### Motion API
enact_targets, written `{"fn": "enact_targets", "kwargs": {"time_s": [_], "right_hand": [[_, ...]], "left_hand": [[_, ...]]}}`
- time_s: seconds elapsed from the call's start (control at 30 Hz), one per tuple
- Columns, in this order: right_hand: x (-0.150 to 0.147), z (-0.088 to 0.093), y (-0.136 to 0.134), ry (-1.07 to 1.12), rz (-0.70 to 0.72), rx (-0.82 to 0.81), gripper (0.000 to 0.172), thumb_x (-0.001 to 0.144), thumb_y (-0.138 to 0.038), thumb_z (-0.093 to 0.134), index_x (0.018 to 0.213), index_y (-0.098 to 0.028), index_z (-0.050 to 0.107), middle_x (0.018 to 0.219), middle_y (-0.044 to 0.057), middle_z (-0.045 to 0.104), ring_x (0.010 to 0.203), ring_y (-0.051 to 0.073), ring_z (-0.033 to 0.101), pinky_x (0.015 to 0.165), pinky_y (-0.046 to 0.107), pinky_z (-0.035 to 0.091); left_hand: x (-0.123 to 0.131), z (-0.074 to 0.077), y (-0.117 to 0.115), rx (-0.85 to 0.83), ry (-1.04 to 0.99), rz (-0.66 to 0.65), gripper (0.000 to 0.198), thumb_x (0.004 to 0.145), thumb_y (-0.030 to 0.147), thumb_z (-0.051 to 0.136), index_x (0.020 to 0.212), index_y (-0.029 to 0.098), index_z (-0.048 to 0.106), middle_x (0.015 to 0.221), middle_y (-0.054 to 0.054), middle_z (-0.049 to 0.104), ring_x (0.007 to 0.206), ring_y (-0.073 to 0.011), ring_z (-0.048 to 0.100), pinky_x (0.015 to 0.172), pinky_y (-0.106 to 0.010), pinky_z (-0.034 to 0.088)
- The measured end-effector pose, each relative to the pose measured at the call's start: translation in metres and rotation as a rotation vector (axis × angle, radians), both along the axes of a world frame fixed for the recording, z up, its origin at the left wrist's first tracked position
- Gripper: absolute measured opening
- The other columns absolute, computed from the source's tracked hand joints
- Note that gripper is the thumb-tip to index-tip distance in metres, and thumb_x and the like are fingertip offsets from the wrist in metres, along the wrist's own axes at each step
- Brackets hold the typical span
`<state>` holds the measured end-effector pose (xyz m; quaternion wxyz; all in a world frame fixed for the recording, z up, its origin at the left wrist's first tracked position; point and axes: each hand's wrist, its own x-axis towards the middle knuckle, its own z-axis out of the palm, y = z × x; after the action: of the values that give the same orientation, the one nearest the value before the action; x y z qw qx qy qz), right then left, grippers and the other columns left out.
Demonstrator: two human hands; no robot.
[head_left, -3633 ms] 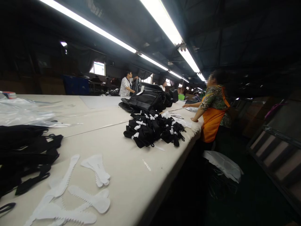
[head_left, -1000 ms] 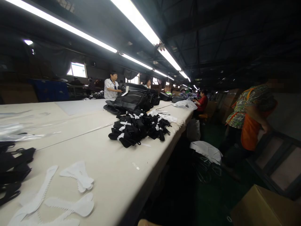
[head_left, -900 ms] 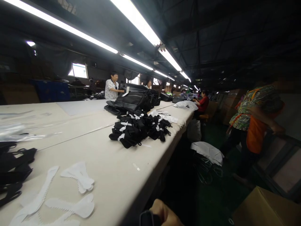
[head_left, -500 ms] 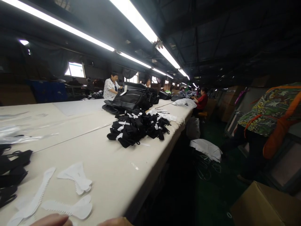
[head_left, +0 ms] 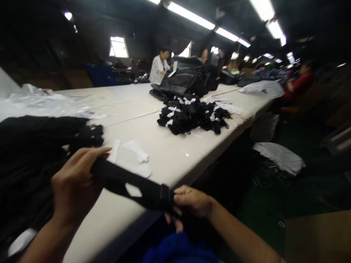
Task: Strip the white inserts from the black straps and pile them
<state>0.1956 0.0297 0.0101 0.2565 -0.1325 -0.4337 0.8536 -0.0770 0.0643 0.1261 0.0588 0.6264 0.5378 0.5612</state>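
Observation:
A black strap (head_left: 128,184) stretches between my two hands above the table's near edge. It bears a pale diamond-shaped spot; whether that is a patch or a gap I cannot tell. My left hand (head_left: 78,180) pinches the strap's left end, thumb and fingers closed. At its other end, by a band-like loop, my right hand (head_left: 192,202) grips it with the fingers folded round. White paper pieces with toothed edges (head_left: 137,150) lie on the table just beyond the strap. To the left of my left hand spreads a large heap of black straps (head_left: 41,146).
Bundled black straps with white wraps (head_left: 189,115) lie on the pale table (head_left: 164,160), before stacked black bags (head_left: 186,75). Clear plastic bags (head_left: 41,102) are at left. Co-workers (head_left: 158,67) stand beyond. A cardboard box (head_left: 318,235) and white-covered bundle (head_left: 279,157) are on the right.
The view has turned left and down. My hands, only fingertips at the bottom edge before, have risen into view and now hold the black strap. The person in the patterned top has left view.

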Motion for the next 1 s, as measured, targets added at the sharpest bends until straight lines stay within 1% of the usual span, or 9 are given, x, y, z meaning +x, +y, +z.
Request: {"fn": "enact_targets", "kwargs": {"time_s": [0.1, 0.2, 0.43, 0.57, 0.67, 0.73, 0.8, 0.9, 1.0], "right_hand": [[0.012, 0.001, 0.012, -0.07, -0.153, -0.085, 0.042, 0.087, -0.048, 0.067, 0.071, -0.011, 0.056, 0.078, 0.009, 0.071, 0.062, 0.016, 0.07, 0.06, 0.024, 0.053], [0.021, 0.0, 0.022, -0.09, -0.151, -0.125, 0.037, 0.092, -0.044, 0.062, 0.074, -0.012, 0.058, 0.075, 0.006, 0.069, 0.071, 0.019, 0.073, 0.067, 0.026, 0.055], [0.01, -0.013, 0.017, -0.059, 0.015, -0.085, 0.04, 0.089, -0.048, 0.064, 0.075, -0.011, 0.058, 0.089, 0.013, 0.071, 0.083, 0.024, 0.072, 0.08, 0.034, 0.053], [0.008, -0.018, 0.013, -0.075, 0.071, 0.032, 0.044, 0.088, -0.052, 0.063, 0.073, -0.01, 0.061, 0.096, 0.017, 0.07, 0.09, 0.025, 0.069, 0.084, 0.036, 0.049], [0.015, -0.022, 0.013, -0.066, -0.022, 0.091, 0.048, 0.087, -0.057, 0.062, 0.068, -0.013, 0.061, 0.086, 0.014, 0.069, 0.089, 0.025, 0.066, 0.087, 0.039, 0.047], [0.022, -0.026, 0.014, -0.072, -0.128, 0.072, 0.05, 0.083, -0.06, 0.064, 0.062, -0.015, 0.059, 0.079, 0.01, 0.066, 0.079, 0.022, 0.064, 0.08, 0.036, 0.048], [0.031, -0.029, 0.014, -0.094, -0.226, 0.053, 0.052, 0.08, -0.062, 0.067, 0.057, -0.017, 0.057, 0.073, 0.007, 0.062, 0.067, 0.018, 0.059, 0.068, 0.032, 0.048], [0.042, -0.031, 0.012, -0.13, -0.282, 0.059, 0.05, 0.079, -0.062, 0.068, 0.059, -0.017, 0.058, 0.063, 0.003, 0.055, 0.059, 0.015, 0.051, 0.058, 0.027, 0.043], [0.046, -0.032, 0.01, -0.149, -0.223, 0.079, 0.047, 0.081, -0.059, 0.068, 0.067, -0.014, 0.062, 0.06, 0.002, 0.055, 0.059, 0.013, 0.052, 0.06, 0.024, 0.043]], "left_hand": [[-0.014, -0.018, 0.005, -0.467, -0.143, -0.103, 0.033, 0.059, 0.023, 0.072, 0.092, 0.021, 0.076, 0.086, -0.004, 0.072, 0.082, -0.0255, 0.064, 0.081, -0.037, 0.048], [-0.015, -0.035, 0.01, -0.751, -0.347, -0.281, 0.033, 0.058, 0.026, 0.077, 0.088, 0.013, 0.075, 0.074, -0.007, 0.071, 0.072, -0.0245, 0.065, 0.071, -0.035, 0.05], [0.002, -0.04, 0.008, -0.768, -0.741, -0.402, 0.042, 0.078, 0.039, 0.072, 0.112, 0.016, 0.066, 0.097, -0.007, 0.069, 0.086, -0.0177, 0.064, 0.079, -0.031, 0.053], [0.012, -0.037, 0.004, -0.835, -0.878, -0.469, 0.042, 0.081, 0.045, 0.067, 0.11, 0.015, 0.065, 0.078, -0.003, 0.062, 0.065, -0.011, 0.058, 0.062, -0.022, 0.049], [0.013, -0.042, 0.0, -0.853, -0.824, -0.543, 0.027, 0.08, 0.043, 0.065, 0.079, 0.015, 0.063, 0.055, 0.006, 0.038, 0.043, -0.005, 0.033, 0.043, -0.018, 0.028], [0.01, -0.047, -0.004, -0.885, -0.734, -0.583, 0.033, 0.076, 0.037, 0.065, 0.057, 0.017, 0.046, 0.05, 0.008, 0.028, 0.041, -0.0043, 0.022, 0.041, -0.02, 0.018], [0.004, -0.049, -0.007, -0.911, -0.632, -0.603, 0.034, 0.07, 0.031, 0.067, 0.054, 0.019, 0.039, 0.049, 0.007, 0.03, 0.042, -0.0053, 0.025, 0.043, -0.022, 0.02], [-0.006, -0.05, -0.009, -0.889, -0.444, -0.546, 0.011, 0.069, 0.024, 0.065, 0.074, 0.018, 0.058, 0.056, 0.004, 0.047, 0.05, -0.0114, 0.044, 0.052, -0.024, 0.034], [-0.014, -0.052, -0.007, -0.79, -0.213, -0.387, 0.016, 0.067, 0.015, 0.06, 0.081, 0.018, 0.067, 0.066, -0.001, 0.061, 0.066, -0.0197, 0.055, 0.064, -0.029, 0.04]]}}
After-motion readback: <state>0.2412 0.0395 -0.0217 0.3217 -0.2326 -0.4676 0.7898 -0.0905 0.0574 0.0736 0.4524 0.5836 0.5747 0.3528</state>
